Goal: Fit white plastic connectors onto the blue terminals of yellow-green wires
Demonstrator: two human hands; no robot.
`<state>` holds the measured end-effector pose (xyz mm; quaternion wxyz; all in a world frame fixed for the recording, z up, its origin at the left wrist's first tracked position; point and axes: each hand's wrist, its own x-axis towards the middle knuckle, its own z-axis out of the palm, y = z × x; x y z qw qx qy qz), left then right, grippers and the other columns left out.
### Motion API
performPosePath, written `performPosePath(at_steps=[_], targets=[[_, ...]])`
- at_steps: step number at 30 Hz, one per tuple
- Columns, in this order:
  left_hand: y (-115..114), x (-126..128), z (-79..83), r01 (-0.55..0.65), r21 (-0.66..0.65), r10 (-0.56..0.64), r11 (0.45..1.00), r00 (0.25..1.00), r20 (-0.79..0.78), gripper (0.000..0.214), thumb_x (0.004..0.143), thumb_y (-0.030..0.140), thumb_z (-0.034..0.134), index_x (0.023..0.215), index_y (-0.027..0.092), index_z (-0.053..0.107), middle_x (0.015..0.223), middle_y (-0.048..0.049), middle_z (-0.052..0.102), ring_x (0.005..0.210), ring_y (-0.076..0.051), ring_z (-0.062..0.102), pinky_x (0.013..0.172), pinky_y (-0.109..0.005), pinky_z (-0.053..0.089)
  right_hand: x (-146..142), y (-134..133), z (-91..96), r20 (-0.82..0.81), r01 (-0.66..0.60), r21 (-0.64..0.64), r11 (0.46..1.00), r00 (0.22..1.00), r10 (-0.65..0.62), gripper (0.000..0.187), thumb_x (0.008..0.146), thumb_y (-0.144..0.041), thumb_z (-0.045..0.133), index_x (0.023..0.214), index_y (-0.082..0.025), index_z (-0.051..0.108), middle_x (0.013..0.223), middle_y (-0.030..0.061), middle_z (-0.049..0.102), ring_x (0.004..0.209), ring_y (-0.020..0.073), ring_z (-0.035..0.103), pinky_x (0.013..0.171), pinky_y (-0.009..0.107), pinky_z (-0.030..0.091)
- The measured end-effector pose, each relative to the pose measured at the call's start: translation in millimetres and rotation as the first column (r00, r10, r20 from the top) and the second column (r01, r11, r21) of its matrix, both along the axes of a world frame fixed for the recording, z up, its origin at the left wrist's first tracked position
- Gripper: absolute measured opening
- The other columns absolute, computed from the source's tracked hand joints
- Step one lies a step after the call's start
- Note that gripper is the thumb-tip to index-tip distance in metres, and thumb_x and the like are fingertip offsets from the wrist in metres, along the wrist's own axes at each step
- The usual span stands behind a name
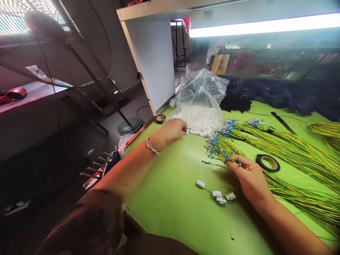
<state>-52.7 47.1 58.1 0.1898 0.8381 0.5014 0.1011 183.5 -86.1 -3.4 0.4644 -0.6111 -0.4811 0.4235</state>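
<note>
My left hand (pixel 172 129) is at the left edge of a heap of small white plastic connectors (pixel 198 120) in a clear plastic bag (pixel 203 86). Its fingers are curled, and whatever they pinch is hidden. Between the fingers of my right hand (pixel 249 175) is a yellow-green wire whose blue-sleeved terminal (pixel 240 163) pokes up. Just beyond that hand lies a bundle of such wires (pixel 225 145), blue terminals towards the bag. Several wired white connectors (pixel 217 194) rest on the green table, left of my right wrist.
Beside the right hand lies a roll of black tape (pixel 268 163); a second tape roll (pixel 160 119) sits by the white side panel (pixel 156 60). Black parts (pixel 236 99) are heaped behind. A lit tube lamp (pixel 265 26) hangs above, and a large fan (pixel 55 42) stands left.
</note>
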Motion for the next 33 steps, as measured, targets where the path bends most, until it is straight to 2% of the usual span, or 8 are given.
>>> performPosePath(at_steps=[8,12,15,17,21,25,29,33], targets=[[16.1,-8.6,-25.2,0.076,0.122,-0.041,0.990,0.964,-0.264,0.028,0.072,0.013,0.052,0.092,0.015,0.072,0.095,-0.0078,0.070,0.087,-0.019,0.062,0.075,-0.026,0.044,1.2,0.6,0.3,-0.035,0.003,0.019,1.000,0.999,-0.003,0.026,0.069,-0.040,0.067,0.063,-0.018,0.055,0.048,-0.0054,0.037,0.047,0.0085,0.028,0.043,0.024,0.021],[9.7,-1.9,-20.0,0.131,0.120,-0.092,0.984,0.953,-0.289,0.037,0.072,0.012,0.049,0.101,0.018,0.072,0.102,-0.0079,0.070,0.095,-0.020,0.062,0.083,-0.027,0.045,1.6,1.6,-0.3,-0.019,-0.008,0.023,1.000,1.000,0.009,0.024,0.068,-0.038,0.064,0.060,-0.018,0.054,0.047,-0.0064,0.034,0.046,0.0077,0.026,0.044,0.024,0.020],[2.5,7.7,-9.9,0.111,0.029,-0.105,0.993,0.982,-0.157,0.032,0.069,0.011,0.052,0.093,0.016,0.073,0.091,-0.0067,0.071,0.085,-0.019,0.064,0.079,-0.027,0.048,-0.3,2.7,1.2,-0.009,0.002,0.027,1.000,1.000,-0.001,0.023,0.066,-0.035,0.063,0.056,-0.018,0.051,0.046,-0.0070,0.032,0.046,0.0071,0.023,0.044,0.024,0.018],[-6.7,17.9,-7.3,0.078,-0.180,-0.060,0.981,0.993,0.104,0.025,0.068,0.013,0.056,0.088,0.013,0.071,0.079,-0.0054,0.070,0.072,-0.016,0.065,0.070,-0.027,0.050,-2.0,3.1,2.6,0.002,0.016,0.038,0.999,1.000,-0.016,0.022,0.066,-0.034,0.062,0.055,-0.018,0.051,0.047,-0.0068,0.031,0.047,0.0071,0.023,0.044,0.024,0.018],[-32.1,42.7,-19.4,0.277,-0.657,0.231,0.701,0.784,0.576,0.017,0.069,0.022,0.069,0.081,0.010,0.065,0.065,-0.0040,0.065,0.056,-0.011,0.062,0.056,-0.022,0.050,-3.9,1.2,5.1,0.029,0.028,0.079,0.996,0.999,-0.031,0.019,0.066,-0.031,0.060,0.055,-0.017,0.052,0.050,-0.0053,0.035,0.049,0.0077,0.027,0.045,0.023,0.022],[-49.5,59.1,-37.5,0.370,-0.800,0.514,0.472,0.621,0.591,0.023,0.065,0.023,0.077,0.077,0.010,0.062,0.064,-0.0031,0.065,0.052,-0.007,0.060,0.052,-0.016,0.046,-4.4,-2.1,8.0,0.076,-0.007,0.123,0.992,0.997,-0.002,0.017,0.066,-0.029,0.059,0.056,-0.017,0.054,0.052,-0.0034,0.042,0.051,0.0090,0.033,0.047,0.023,0.028],[-53.1,61.2,-44.2,0.423,-0.809,0.554,0.408,0.589,0.588,0.021,0.068,0.024,0.077,0.077,0.010,0.063,0.063,-0.0020,0.064,0.049,-0.005,0.057,0.051,-0.016,0.045,-5.6,-3.0,10.3,0.157,-0.058,0.134,0.989,0.987,0.037,0.018,0.067,-0.029,0.059,0.054,-0.017,0.054,0.053,-0.0027,0.045,0.051,0.0093,0.034,0.048,0.024,0.029],[-52.4,58.9,-46.8,0.439,-0.786,0.494,0.435,0.614,0.616,0.024,0.068,0.030,0.077,0.074,0.011,0.063,0.061,-0.0008,0.063,0.047,-0.004,0.055,0.049,-0.016,0.044,-6.5,-3.0,10.5,0.200,-0.075,0.150,0.986,0.979,0.044,0.016,0.068,-0.027,0.057,0.055,-0.018,0.054,0.054,-0.0024,0.047,0.052,0.0102,0.037,0.050,0.024,0.030]])
